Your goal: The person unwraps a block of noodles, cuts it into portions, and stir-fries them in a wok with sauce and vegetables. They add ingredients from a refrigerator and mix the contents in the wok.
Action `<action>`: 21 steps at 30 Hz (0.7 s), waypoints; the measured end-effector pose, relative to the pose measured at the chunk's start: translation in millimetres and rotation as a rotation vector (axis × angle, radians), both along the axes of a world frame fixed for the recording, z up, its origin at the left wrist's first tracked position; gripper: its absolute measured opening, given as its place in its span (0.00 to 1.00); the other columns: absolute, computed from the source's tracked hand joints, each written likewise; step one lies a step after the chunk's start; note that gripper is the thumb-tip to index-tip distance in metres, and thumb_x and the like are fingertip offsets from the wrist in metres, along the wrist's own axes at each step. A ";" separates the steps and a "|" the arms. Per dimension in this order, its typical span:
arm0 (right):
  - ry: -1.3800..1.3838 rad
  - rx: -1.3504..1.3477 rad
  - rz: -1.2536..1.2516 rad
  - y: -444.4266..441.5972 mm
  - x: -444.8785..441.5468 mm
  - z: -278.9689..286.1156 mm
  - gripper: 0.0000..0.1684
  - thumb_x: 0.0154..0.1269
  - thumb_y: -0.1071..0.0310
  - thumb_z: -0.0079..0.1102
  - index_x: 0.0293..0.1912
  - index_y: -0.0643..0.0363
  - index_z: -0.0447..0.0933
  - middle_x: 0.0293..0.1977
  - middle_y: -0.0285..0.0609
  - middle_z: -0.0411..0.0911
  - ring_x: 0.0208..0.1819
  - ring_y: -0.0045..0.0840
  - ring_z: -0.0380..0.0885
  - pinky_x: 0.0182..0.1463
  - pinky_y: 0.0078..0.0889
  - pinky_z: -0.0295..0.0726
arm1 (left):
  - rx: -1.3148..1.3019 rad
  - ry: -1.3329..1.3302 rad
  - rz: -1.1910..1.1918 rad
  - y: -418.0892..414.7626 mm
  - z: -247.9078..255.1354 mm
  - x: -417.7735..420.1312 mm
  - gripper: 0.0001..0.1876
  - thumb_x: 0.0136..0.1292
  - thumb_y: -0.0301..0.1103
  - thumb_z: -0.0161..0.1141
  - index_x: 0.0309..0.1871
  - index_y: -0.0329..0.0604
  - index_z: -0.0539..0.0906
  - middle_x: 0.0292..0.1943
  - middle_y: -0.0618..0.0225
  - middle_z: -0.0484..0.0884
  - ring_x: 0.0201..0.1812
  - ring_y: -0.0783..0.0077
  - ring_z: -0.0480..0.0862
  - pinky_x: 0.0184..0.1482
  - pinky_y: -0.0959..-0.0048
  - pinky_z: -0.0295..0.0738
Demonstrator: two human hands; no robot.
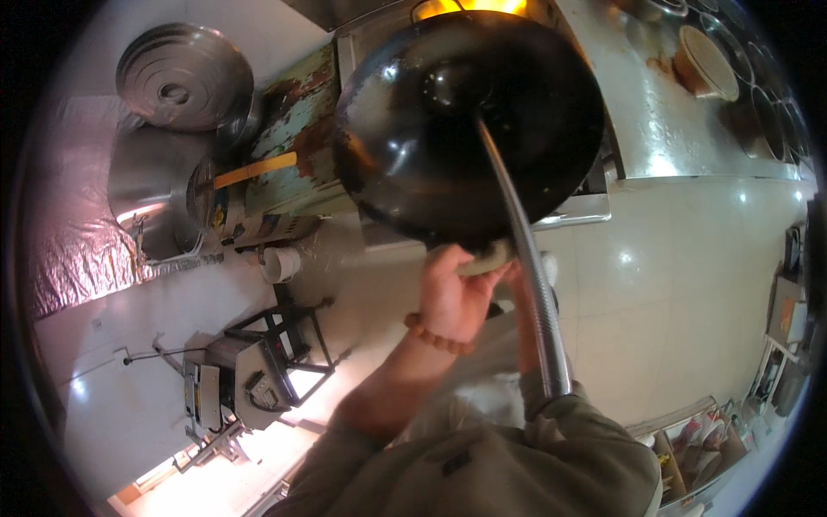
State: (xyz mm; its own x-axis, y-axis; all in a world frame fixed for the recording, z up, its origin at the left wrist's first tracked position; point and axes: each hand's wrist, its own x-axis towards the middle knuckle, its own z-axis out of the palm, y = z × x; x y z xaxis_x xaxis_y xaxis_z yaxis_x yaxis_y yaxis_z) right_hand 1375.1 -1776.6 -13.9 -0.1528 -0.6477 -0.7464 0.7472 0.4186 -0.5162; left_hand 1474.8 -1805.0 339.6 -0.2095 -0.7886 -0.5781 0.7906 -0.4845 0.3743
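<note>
A large dark wok [400,174] sits on the stove in front of me. Inside it rests a ladle [501,155], its long metal handle slanting over the near rim towards my body. My left hand [452,284], with a beaded bracelet at the wrist, grips a pale folded cloth [489,260] right at the wok's near edge. My right hand [515,284] is beside it, fingertips at the cloth's right end. The ladle handle covers most of that hand, so its grip is unclear. Small bits of food cling to the wok's inner surface.
Flames [478,8] burn bright behind the wok. A steel counter [652,129] with bowls stands right. Left are a tall steel pot [148,171], a round lid [184,74], a wooden handle [255,170] and a white bucket [279,265]. A machine [252,381] stands lower left.
</note>
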 end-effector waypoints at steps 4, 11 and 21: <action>-0.275 -0.020 -0.146 1.0 -1.0 -3.2 0.25 0.82 0.47 0.43 0.41 0.58 0.77 0.27 0.36 0.77 0.22 0.23 0.74 0.26 0.27 0.75 | -0.011 0.016 -0.041 -4.1 10.1 -1.5 0.18 0.63 0.28 0.52 0.55 0.31 0.78 0.57 0.56 0.82 0.60 0.54 0.81 0.68 0.52 0.73; -0.471 -0.078 -0.281 5.4 2.1 2.9 0.23 0.81 0.47 0.44 0.37 0.55 0.73 0.19 0.33 0.71 0.16 0.22 0.68 0.20 0.26 0.70 | -0.054 -0.026 -0.140 -8.1 20.0 -9.8 0.16 0.63 0.27 0.51 0.51 0.28 0.77 0.52 0.50 0.82 0.59 0.51 0.81 0.67 0.50 0.75; -0.527 -0.253 0.380 -3.2 -70.7 343.7 0.42 0.76 0.30 0.36 0.53 0.63 0.74 0.40 0.52 0.82 0.40 0.42 0.84 0.42 0.45 0.85 | 0.095 0.034 -0.032 -40.8 -67.6 16.8 0.06 0.64 0.27 0.49 0.31 0.36 0.75 0.37 0.51 0.82 0.44 0.54 0.84 0.58 0.52 0.81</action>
State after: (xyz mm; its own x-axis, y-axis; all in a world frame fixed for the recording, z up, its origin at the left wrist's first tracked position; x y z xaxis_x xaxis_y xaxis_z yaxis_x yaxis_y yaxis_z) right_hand 1304.4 -1779.8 329.8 0.4602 -0.7482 -0.4780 0.7506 0.6154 -0.2407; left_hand 1491.5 -1845.8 272.0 -0.2549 -0.7230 -0.6421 0.7855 -0.5421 0.2986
